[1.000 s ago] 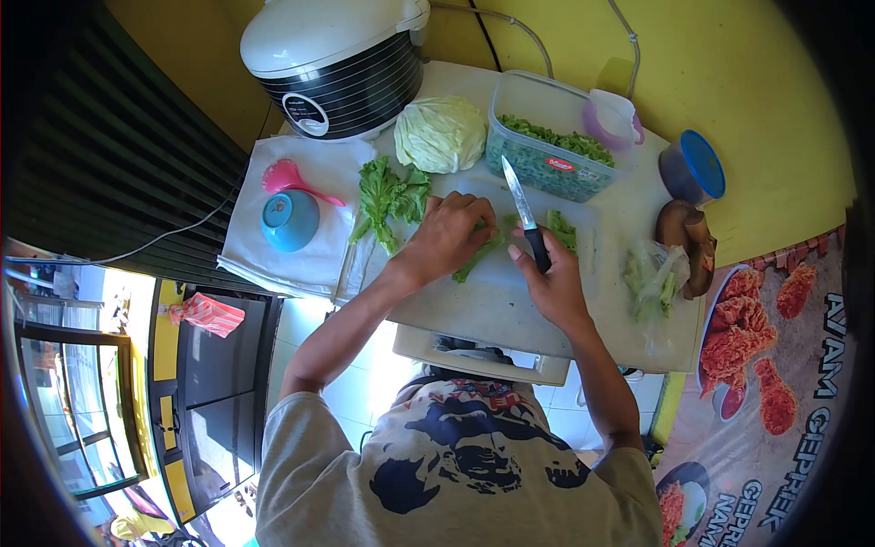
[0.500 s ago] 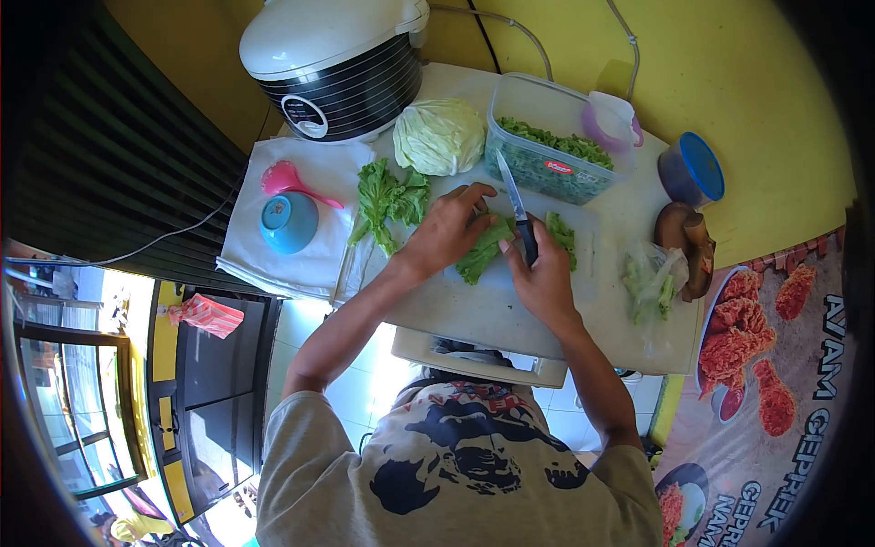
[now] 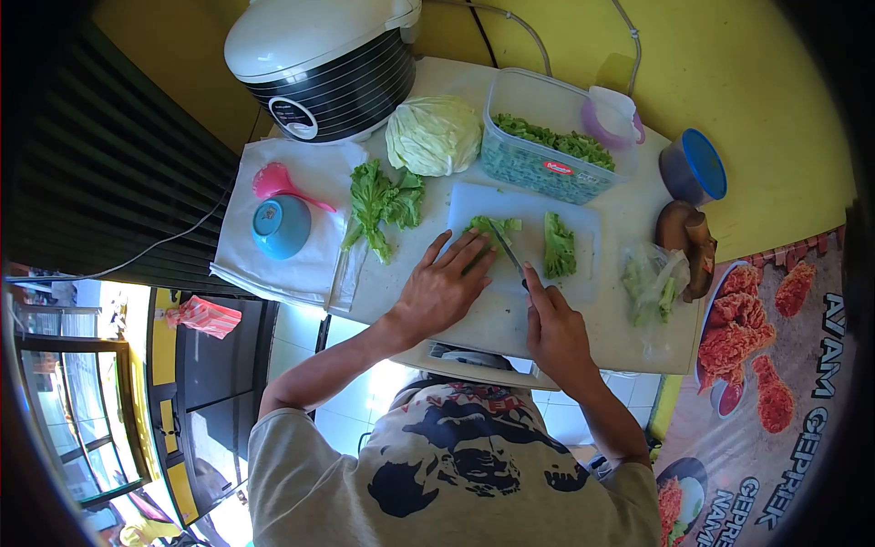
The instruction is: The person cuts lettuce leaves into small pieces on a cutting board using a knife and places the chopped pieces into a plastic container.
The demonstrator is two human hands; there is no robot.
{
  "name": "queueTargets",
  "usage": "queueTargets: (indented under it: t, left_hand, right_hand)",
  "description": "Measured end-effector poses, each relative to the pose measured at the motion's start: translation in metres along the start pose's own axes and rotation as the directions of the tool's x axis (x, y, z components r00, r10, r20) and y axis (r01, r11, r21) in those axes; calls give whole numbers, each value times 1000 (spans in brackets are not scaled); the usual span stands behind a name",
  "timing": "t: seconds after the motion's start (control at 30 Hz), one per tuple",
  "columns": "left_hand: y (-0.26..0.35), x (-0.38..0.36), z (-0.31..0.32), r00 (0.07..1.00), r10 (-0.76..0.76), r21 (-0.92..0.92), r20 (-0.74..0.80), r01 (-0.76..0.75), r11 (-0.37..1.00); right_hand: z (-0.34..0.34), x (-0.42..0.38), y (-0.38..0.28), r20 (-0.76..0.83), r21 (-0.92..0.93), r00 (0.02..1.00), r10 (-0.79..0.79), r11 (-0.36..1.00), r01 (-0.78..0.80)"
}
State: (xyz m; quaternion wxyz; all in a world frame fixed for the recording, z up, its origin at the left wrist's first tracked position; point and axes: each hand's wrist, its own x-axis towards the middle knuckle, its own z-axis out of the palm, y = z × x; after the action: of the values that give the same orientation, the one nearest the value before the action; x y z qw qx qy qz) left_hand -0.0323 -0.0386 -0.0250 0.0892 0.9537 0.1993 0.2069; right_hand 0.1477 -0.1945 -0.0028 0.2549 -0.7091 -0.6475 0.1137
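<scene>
My left hand is closed down over a lettuce leaf, holding it against the white cutting board; the fingers cover part of the leaf. My right hand grips the dark handle of a kitchen knife, index finger stretched along its top. The blade lies across the leaf, just right of my left fingertips. Right of the blade, a separate piece of lettuce rests on the board. More lettuce leaves lie on the table to the left of the board.
Behind the board stand a cabbage, a clear tub of cut lettuce and a rice cooker. A blue bowl and pink ladle sit at left. At right are a plastic bag and a blue-lidded container.
The knife has come down from a raised position onto the leaf. My left hand has shifted down and left, now pressing the leaf on the board. My right hand has moved toward me.
</scene>
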Motion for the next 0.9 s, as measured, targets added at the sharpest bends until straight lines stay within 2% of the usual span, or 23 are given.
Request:
queueTargets:
  t: [0.1, 0.3, 0.5, 0.9]
  left_hand:
    - [-1, -2, 1, 1000, -3, -11, 10, 3, 1000]
    - [-1, 0, -2, 1000, -13, -45, 26, 14, 999]
    - [-4, 1, -2, 1000, 19, -23, 19, -19, 1000]
    - [-4, 4, -5, 1000, 26, -121, -3, -26, 992]
  right_hand:
    - [2, -5, 0, 61, -44, 998, 34, 999, -32]
    - [6, -12, 10, 4, -85, 1000, -5, 996, 5]
    - [6, -18, 11, 26, -135, 1000, 1, 991, 2]
    - [11, 18, -2, 68, -203, 997, 22, 979, -8]
